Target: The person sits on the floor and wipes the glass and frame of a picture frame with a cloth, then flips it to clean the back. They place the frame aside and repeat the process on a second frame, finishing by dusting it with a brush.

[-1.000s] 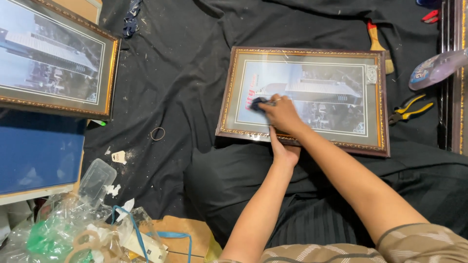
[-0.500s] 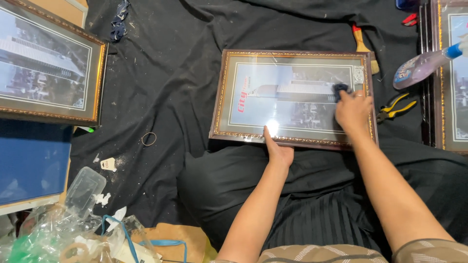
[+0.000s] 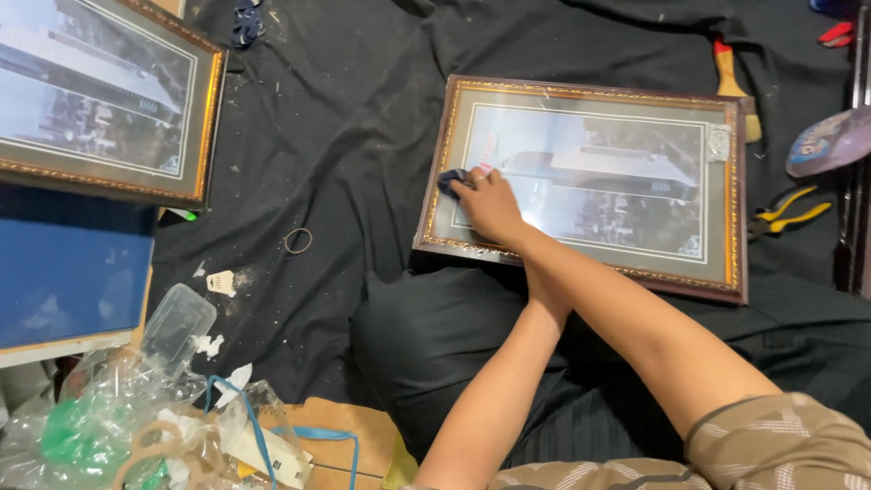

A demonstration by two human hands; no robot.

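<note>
My right hand [image 3: 490, 204] is closed around a small dark cloth [image 3: 451, 181], pressing it on the glass of the framed picture [image 3: 626, 127], which lies flat on the black sheet [image 3: 336, 109] in the upper middle of the frame. My left hand is hidden under my right arm, so I cannot tell its grip. The cloth is soft. I think the glass is slippery and could break, so I would hold the picture by its gold edges.

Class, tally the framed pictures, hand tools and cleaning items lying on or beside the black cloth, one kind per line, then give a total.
Framed pictures: 2, one under the right hand at, one at far left
Hand tools: 2, paintbrush, yellow-handled pliers
Cleaning items: 2, dark rag, spray bottle
Total: 6
</note>
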